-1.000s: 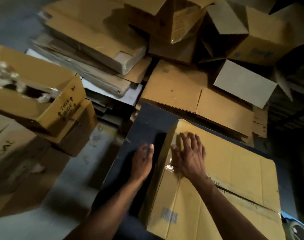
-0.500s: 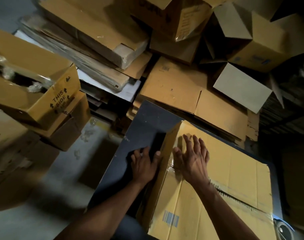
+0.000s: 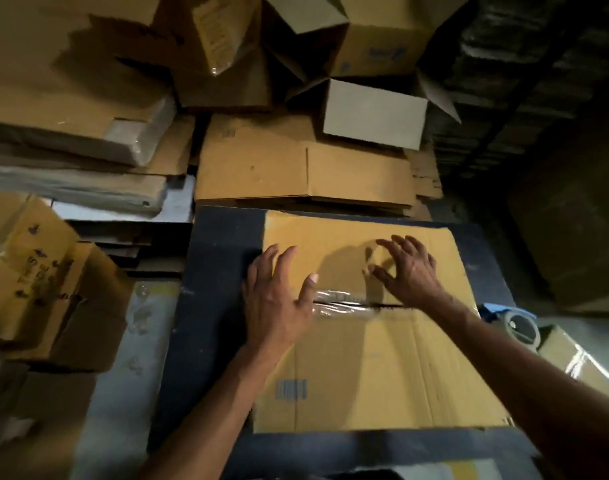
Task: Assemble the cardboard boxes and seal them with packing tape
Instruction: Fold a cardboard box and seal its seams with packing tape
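I see the cardboard box [image 3: 372, 341] flat on the dark table [image 3: 220, 244]. Left hand [image 3: 275, 306] lies spread over its left edge; right hand [image 3: 412, 271] hovers splayed above its far half. Tape [image 3: 344, 301] along the seam is blurred. Tape dispenser [image 3: 519, 327], right of box, partly hidden by the forearm.

Dim, warm light falls from above, leaving the right side and far corners nearly black. The hands cast soft shadows on the cardboard box [image 3: 365, 341]; the tape [image 3: 341, 301] on its seam shows glare. Motion blur softens the left edge, where wide-angle distortion bends the lines.
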### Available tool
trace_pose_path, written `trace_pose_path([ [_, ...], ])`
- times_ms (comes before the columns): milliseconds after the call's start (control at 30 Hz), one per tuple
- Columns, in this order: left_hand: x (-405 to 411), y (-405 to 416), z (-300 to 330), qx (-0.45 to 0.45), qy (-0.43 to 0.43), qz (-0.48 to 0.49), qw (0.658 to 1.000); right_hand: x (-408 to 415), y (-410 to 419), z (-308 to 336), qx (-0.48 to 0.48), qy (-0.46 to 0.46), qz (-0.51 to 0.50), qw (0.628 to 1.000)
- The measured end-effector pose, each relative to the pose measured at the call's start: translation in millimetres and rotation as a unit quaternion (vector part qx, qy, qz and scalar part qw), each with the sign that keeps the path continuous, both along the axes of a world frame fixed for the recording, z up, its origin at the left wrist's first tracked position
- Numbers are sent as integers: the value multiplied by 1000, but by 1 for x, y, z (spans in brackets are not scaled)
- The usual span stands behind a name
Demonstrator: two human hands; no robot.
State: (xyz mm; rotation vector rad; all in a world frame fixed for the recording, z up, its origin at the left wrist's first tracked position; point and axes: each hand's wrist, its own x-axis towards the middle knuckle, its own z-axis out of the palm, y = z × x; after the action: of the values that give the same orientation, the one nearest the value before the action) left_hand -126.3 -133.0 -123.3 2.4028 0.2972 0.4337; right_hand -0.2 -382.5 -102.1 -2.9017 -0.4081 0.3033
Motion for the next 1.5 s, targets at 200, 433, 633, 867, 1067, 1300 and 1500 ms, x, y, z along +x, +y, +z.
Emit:
trace_pose_path([
  [200,-12,-145,12,115,113,-132,978,67,-110,12,-44,84,-2,995],
  [433,-48,-280,-17,186,169,-42,967,92,-158,0,-8,69,85,994],
  [633,-60,-293,-30,204,162,-16,965,107,-174,-1,-22,84,67,994],
  [867,4,-177,-34,286,87,-48,953,101,-223,-13,-5,81,-95,992],
  [1067,44,-178,-15,259,151,-50,953,72,-269,-36,106,159,-111,975],
  [1300,49,-273,-43,349,180,-187,900,42,-358,-58,166,145,-148,964],
  [1500,52,-269,-63,386,120,-177,897,52,-380,-91,9,208,-85,974],
])
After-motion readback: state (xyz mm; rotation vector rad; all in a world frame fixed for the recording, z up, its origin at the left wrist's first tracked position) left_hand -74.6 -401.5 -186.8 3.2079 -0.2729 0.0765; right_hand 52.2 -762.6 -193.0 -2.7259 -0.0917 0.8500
